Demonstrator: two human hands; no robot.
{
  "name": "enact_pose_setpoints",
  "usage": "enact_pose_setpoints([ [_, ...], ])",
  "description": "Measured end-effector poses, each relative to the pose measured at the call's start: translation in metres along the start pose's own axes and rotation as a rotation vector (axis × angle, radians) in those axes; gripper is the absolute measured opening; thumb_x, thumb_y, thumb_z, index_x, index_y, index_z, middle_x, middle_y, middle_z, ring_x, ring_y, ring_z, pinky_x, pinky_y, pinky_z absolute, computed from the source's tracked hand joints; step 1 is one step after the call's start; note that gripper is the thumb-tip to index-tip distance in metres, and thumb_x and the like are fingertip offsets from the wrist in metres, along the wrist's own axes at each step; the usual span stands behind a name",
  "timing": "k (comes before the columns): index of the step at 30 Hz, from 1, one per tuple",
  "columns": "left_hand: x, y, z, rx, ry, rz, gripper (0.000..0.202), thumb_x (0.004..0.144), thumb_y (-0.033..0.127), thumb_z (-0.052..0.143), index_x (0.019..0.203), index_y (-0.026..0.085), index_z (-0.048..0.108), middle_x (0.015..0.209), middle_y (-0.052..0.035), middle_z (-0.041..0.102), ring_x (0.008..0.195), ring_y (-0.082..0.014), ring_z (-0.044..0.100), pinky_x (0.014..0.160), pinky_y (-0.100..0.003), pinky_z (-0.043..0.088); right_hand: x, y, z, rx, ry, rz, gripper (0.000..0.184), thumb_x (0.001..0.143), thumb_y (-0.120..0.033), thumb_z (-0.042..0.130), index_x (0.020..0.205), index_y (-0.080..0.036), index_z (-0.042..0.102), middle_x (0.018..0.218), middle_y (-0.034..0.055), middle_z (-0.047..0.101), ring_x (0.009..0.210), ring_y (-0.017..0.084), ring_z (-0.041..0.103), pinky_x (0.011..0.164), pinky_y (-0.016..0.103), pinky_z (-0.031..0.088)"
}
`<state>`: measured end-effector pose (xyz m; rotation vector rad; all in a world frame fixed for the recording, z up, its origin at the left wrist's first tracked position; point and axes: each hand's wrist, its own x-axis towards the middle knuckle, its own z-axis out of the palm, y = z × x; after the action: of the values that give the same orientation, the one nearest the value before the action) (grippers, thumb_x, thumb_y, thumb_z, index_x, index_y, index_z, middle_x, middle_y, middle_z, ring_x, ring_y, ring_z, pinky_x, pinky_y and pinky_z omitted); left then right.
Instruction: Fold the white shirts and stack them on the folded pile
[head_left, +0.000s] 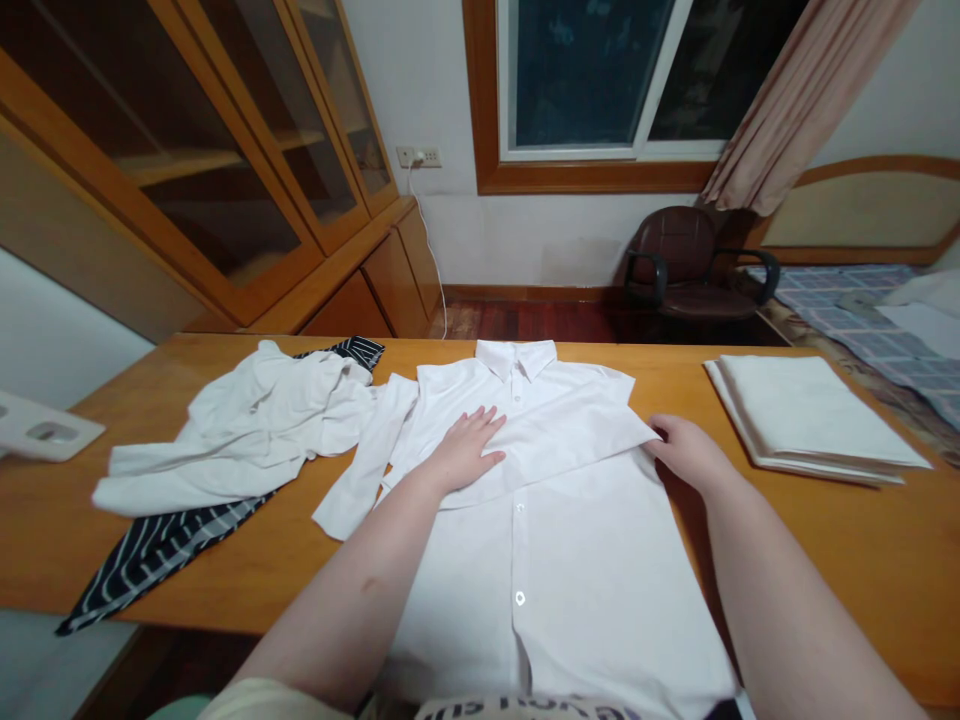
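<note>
A white button-up shirt (570, 560) lies front-up on the wooden table (862, 540), collar toward the far edge. Its right sleeve is folded across the chest; the left sleeve (367, 455) lies out to the left side. My left hand (469, 447) rests flat on the folded sleeve over the chest, fingers stretched out. My right hand (682, 448) sits at the shirt's right edge by the fold, fingers curled onto the cloth there.
A crumpled white garment (247, 425) lies on a dark striped cloth (150, 555) at the left. A stack of folded white cloth (810, 415) sits at the right. A white object (41, 430) pokes in at far left. A brown chair (686, 265) stands beyond the table.
</note>
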<state>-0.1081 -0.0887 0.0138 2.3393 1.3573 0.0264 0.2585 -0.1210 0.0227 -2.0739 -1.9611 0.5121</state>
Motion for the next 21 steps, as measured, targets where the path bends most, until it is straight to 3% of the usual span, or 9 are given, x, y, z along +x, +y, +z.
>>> enact_pose_setpoints([
  [3,0.0,0.005,-0.002,0.018,-0.012,-0.024,0.064,0.086,0.043,0.044,0.146,0.024,0.028,0.155,-0.0045,0.017,0.143,-0.0215,0.011,0.115,-0.041,0.009,0.002,-0.008,0.007,-0.023,0.02,0.002,0.01,0.072,-0.031,0.054,0.075,-0.022,0.057,0.077,0.0046,0.063,0.072,0.02,0.056,0.058,0.026,0.034],
  [5,0.001,0.011,-0.01,0.037,-0.052,-0.061,0.068,0.083,0.042,0.049,0.145,0.023,0.029,0.155,-0.0068,0.017,0.143,-0.0249,0.014,0.114,-0.044,0.014,0.003,-0.014,0.012,-0.002,0.045,-0.081,0.007,0.071,-0.025,0.054,0.076,-0.022,0.057,0.081,0.0047,0.063,0.076,0.02,0.056,0.061,0.026,0.036],
  [7,0.007,0.02,-0.023,0.046,-0.121,-0.113,0.067,0.079,0.043,0.054,0.14,0.021,0.038,0.152,-0.0108,0.026,0.139,-0.0294,0.025,0.11,-0.045,0.023,0.002,-0.018,0.018,0.051,0.061,-0.223,0.013,0.068,-0.014,0.05,0.077,-0.021,0.056,0.086,0.0045,0.063,0.079,0.019,0.056,0.066,0.026,0.038],
  [9,0.019,0.034,-0.036,0.024,-0.16,-0.162,0.058,0.079,0.047,0.053,0.13,0.019,0.05,0.143,-0.0146,0.043,0.129,-0.0322,0.042,0.103,-0.044,0.034,0.001,-0.022,0.022,0.101,0.051,-0.353,0.024,0.063,-0.006,0.046,0.077,-0.022,0.057,0.093,0.0042,0.062,0.082,0.018,0.056,0.071,0.026,0.039],
  [10,0.027,0.043,-0.042,-0.003,-0.135,-0.187,0.055,0.08,0.05,0.05,0.125,0.018,0.054,0.137,-0.0156,0.049,0.124,-0.0322,0.047,0.1,-0.043,0.037,0.0,-0.024,0.023,0.117,0.041,-0.396,0.027,0.061,-0.004,0.044,0.077,-0.022,0.057,0.097,0.0039,0.062,0.084,0.017,0.057,0.073,0.026,0.04],
  [13,0.059,0.074,-0.048,-0.115,0.062,-0.121,0.052,0.083,0.047,0.05,0.126,0.017,0.052,0.136,-0.0142,0.051,0.123,-0.028,0.049,0.1,-0.036,0.037,-0.003,-0.028,0.025,0.122,0.02,-0.468,0.029,0.06,-0.001,0.043,0.073,-0.022,0.058,0.1,0.0036,0.061,0.084,0.016,0.057,0.072,0.025,0.04],
  [18,0.119,0.119,-0.029,-0.234,0.177,0.122,0.054,0.084,0.04,0.053,0.131,0.014,0.048,0.136,-0.0134,0.05,0.124,-0.0235,0.047,0.104,-0.031,0.033,-0.004,-0.032,0.021,0.104,0.024,-0.574,0.026,0.063,-0.001,0.045,0.069,-0.021,0.06,0.093,0.0043,0.062,0.082,0.017,0.056,0.074,0.027,0.041],
  [21,0.15,0.128,-0.017,-0.258,0.192,0.14,0.063,0.082,0.039,0.056,0.136,0.01,0.042,0.141,-0.0165,0.045,0.129,-0.0255,0.042,0.107,-0.034,0.03,-0.004,-0.033,0.02,0.079,0.029,-0.602,0.025,0.064,-0.001,0.047,0.069,-0.021,0.061,0.091,0.005,0.063,0.086,0.018,0.056,0.078,0.029,0.04],
])
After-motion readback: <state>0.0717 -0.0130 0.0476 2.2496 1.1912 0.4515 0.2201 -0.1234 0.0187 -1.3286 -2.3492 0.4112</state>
